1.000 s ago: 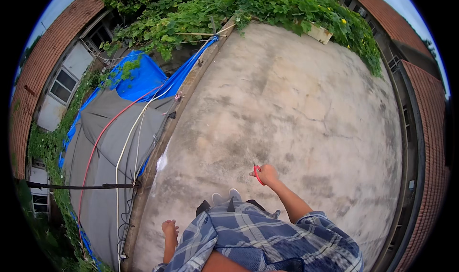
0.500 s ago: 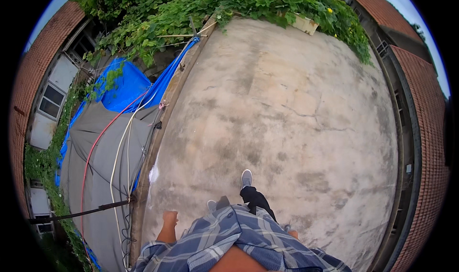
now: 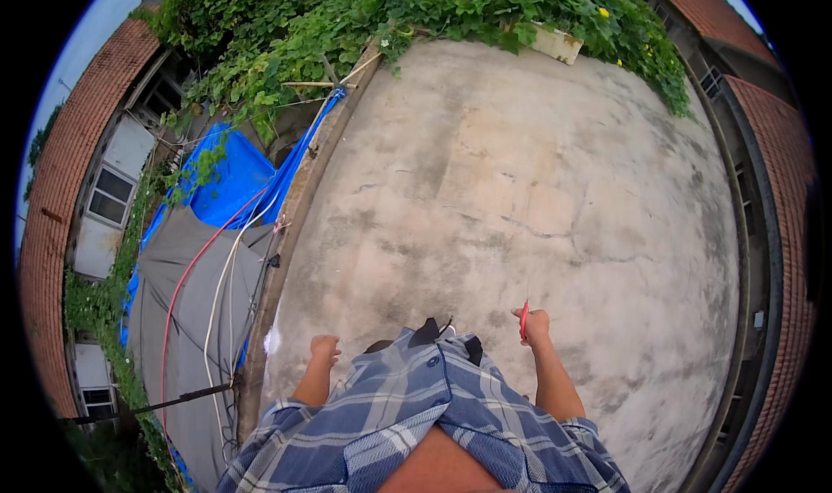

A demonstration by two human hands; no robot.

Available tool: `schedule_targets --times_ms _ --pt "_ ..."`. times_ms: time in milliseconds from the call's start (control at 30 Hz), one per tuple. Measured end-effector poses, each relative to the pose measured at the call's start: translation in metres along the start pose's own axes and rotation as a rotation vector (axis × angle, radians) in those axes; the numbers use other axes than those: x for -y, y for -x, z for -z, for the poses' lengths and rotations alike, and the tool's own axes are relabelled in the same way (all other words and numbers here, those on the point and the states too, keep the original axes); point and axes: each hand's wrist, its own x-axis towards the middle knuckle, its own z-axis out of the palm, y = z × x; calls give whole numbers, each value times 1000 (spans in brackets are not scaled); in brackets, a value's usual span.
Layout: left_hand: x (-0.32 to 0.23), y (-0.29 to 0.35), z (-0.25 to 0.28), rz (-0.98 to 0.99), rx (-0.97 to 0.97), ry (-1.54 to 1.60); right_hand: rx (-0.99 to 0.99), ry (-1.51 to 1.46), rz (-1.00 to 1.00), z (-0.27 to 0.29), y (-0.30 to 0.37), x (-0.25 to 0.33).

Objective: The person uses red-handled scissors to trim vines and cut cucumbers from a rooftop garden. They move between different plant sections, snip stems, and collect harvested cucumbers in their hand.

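My right hand (image 3: 537,325) is out over the concrete roof (image 3: 433,224), closed round a slim red-handled tool that looks like a pair of scissors (image 3: 524,321). Its thin tip points away from me, and my fingers cover part of the handle. On the other side, my left hand (image 3: 325,349) hangs beside my checked shirt (image 3: 390,432), close to the roof's left edge. Its fingers are loosely bent and a little apart, with nothing seen in them. Neither hand touches the roof.
Leafy vines with yellow flowers (image 3: 555,8) spread along the far edge, beside a pale trough (image 3: 556,44). Past the raised left edge (image 3: 303,190) lie a blue tarp (image 3: 230,177), a grey cover (image 3: 195,268), a red hose (image 3: 178,281) and cables. Tiled roofs (image 3: 776,138) flank both sides.
My right hand has swung forward into view with the red-handled scissors. My left hand has risen slightly forward. My shoes have passed mostly under the shirt, and the view has turned a little.
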Motion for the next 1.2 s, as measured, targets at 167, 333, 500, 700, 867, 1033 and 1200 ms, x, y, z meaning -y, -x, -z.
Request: schedule_targets --times_ms 167,333,500,700,867,1033,1200 --pt "-81 -5 -64 -47 -37 0 106 -222 222 15 -94 156" --pt "-125 -49 -87 51 -68 -17 143 -116 150 -4 -178 220" --pt "-155 -124 -92 -375 266 -507 93 97 -84 2 -257 217" --pt "-392 -139 -207 -14 85 -248 -14 189 -292 36 -295 226" --pt "-620 -180 -293 -49 44 -183 -31 144 -332 41 -348 281" --pt "-821 -159 -404 -329 121 -133 3 176 -233 57 -459 320" --pt "-895 -153 -494 -310 76 -81 51 214 54 97 -637 352"
